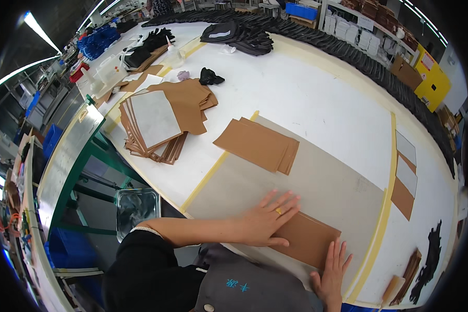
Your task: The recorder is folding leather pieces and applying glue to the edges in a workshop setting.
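A brown rectangular sheet (311, 236), leather-like, lies on the grey mat (343, 182) close in front of me. My left hand (268, 221), with a ring on one finger, rests palm down over the sheet's left end, its fingers spread. At the sheet's right end is my right hand (332, 273), fingers stretched out and thumb apart. Farther off on the mat's far edge sits a small stack of brown rectangular pieces (257, 143), slightly fanned. Part of the near sheet is hidden under my left hand.
Left on the white table (317, 99) are stacked brown cut pieces (192, 106) with a grey-white sheet (153, 117) on top. Brown and white pieces (404, 177) lie at right, near a wooden-handled brush (392, 290). Yellow tape (372, 249) borders the mat. Black strips (348, 49) line the far edge.
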Demonstrator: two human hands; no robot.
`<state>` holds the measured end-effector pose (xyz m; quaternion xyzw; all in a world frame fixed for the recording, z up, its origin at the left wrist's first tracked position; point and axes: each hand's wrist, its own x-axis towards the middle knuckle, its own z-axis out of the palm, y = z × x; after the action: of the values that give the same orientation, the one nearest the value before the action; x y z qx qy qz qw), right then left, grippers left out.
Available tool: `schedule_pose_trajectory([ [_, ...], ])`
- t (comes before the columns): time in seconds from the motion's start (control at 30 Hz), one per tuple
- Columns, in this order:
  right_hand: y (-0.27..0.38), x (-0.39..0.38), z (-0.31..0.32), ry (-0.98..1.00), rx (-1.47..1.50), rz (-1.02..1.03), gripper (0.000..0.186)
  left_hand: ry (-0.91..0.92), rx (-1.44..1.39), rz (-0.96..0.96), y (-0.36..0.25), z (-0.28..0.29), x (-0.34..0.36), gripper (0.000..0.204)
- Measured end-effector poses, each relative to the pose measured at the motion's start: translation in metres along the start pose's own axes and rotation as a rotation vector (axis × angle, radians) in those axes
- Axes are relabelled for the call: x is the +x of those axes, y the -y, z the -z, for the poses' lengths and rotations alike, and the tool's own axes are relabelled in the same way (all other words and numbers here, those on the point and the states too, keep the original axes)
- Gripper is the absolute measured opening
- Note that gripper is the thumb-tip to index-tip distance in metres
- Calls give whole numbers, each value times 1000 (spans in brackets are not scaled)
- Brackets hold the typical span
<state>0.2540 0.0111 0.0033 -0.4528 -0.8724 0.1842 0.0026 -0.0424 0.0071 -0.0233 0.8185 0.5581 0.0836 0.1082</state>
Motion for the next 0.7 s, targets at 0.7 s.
schedule_pose_trajectory([
  [0.7,5,-26,-24,-58,-32,16,86,117,-134,-631,-36,-38,130,72],
])
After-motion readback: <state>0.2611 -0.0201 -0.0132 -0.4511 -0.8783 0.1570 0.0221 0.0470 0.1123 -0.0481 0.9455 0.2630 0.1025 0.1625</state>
